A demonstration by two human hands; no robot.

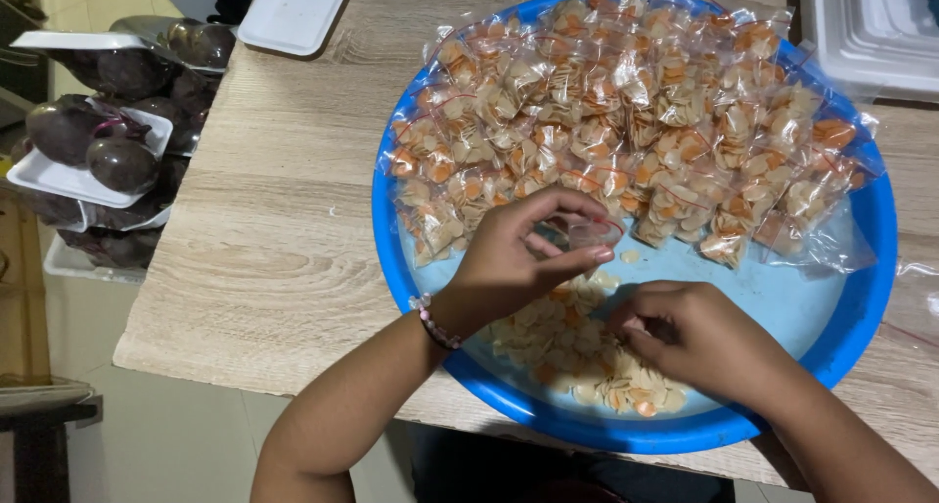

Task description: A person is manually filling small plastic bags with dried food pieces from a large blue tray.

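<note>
A large round blue tray (861, 297) lies on a light wooden table (284, 219). Its far half is piled with several small clear bags of pale and orange chips (626, 112), tied with red bands. A loose heap of the same chips (567, 351) lies in the near part. My left hand (523, 253), with a bead bracelet at the wrist, pinches a small clear bag (592, 234) above the loose heap. My right hand (690, 337) is curled over the heap's right side, fingertips on the chips; what it holds is hidden.
White foam trays of dark purple round fruits (108, 141) are stacked left of the table. An empty white foam tray (293, 9) lies at the table's far edge. Clear plastic containers (875, 28) stand at the far right. Floor shows below the near edge.
</note>
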